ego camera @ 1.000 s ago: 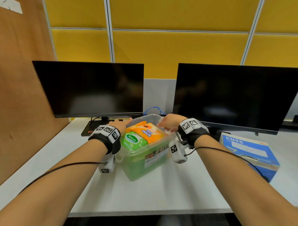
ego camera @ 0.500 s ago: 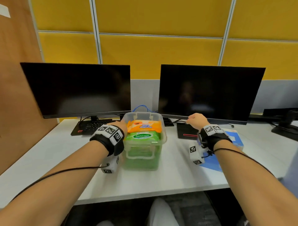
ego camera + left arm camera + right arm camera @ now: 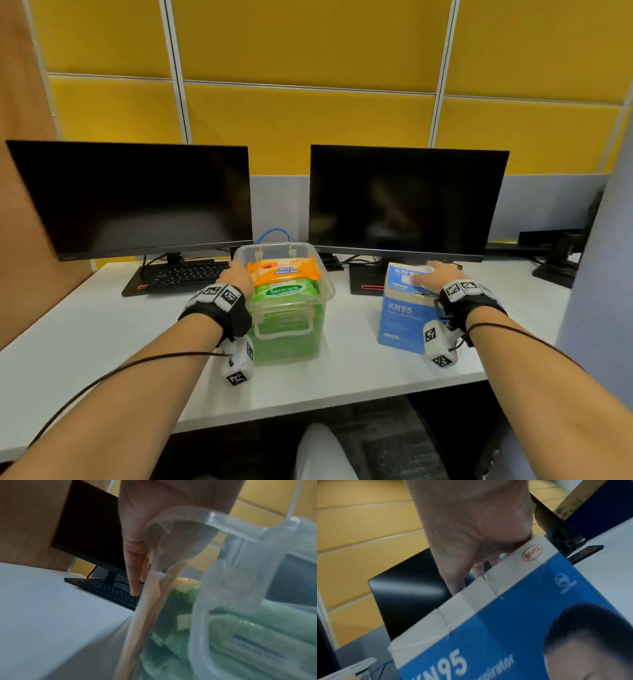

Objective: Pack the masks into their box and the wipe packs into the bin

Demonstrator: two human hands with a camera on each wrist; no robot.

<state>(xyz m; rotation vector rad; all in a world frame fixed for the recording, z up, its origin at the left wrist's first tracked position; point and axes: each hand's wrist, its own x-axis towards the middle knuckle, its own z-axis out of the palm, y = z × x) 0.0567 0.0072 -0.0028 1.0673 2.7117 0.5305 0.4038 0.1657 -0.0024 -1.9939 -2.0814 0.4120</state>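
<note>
A clear plastic bin (image 3: 327,286) stands mid-desk with an orange wipe pack (image 3: 284,270) and a green wipe pack (image 3: 284,291) on top of more green packs. My left hand (image 3: 236,274) rests against the bin's left wall, and the left wrist view shows its fingers (image 3: 135,574) straight down that wall (image 3: 231,574). To the right a blue KN95 mask box (image 3: 400,315) stands upright. My right hand (image 3: 438,274) grips its top; in the right wrist view the hand (image 3: 471,527) wraps the top edge of the box (image 3: 505,628). No loose masks show.
Two dark monitors stand at the back, with a black keyboard (image 3: 185,274) left of the bin and a monitor base (image 3: 366,281) behind the box. A wooden partition closes the left side and a blue-grey panel (image 3: 596,308) the right. The desk's front edge (image 3: 308,401) is near.
My right hand left the bin's right rim and went right to the mask box. The box lay flat before and now stands upright. My left hand stays at the bin.
</note>
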